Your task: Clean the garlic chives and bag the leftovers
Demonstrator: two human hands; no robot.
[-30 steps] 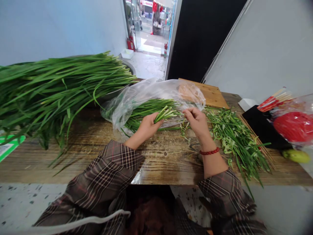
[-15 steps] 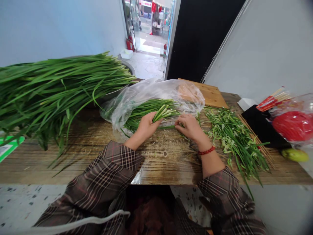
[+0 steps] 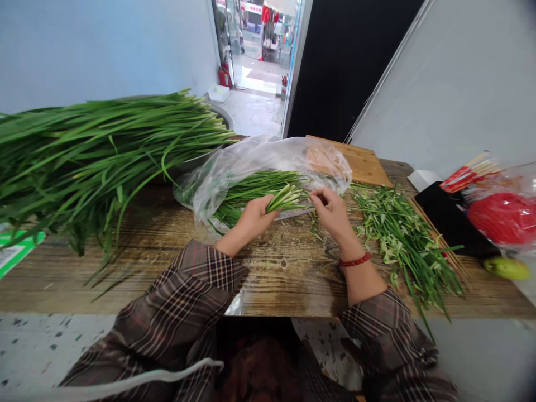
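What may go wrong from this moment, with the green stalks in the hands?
The small bunch in the left hand may slip and mix with the stalks on the plastic bag. Bits near the right hand might stick to them. The big heap overhangs its bowl, so some stalks could slide off.

worktop: wood, streaky grain, part-glossy | bag: clear plastic, crinkled, shiny | board: wood, smooth | sleeves: plaid cloth, matt | red bundle: under glossy plastic wrap
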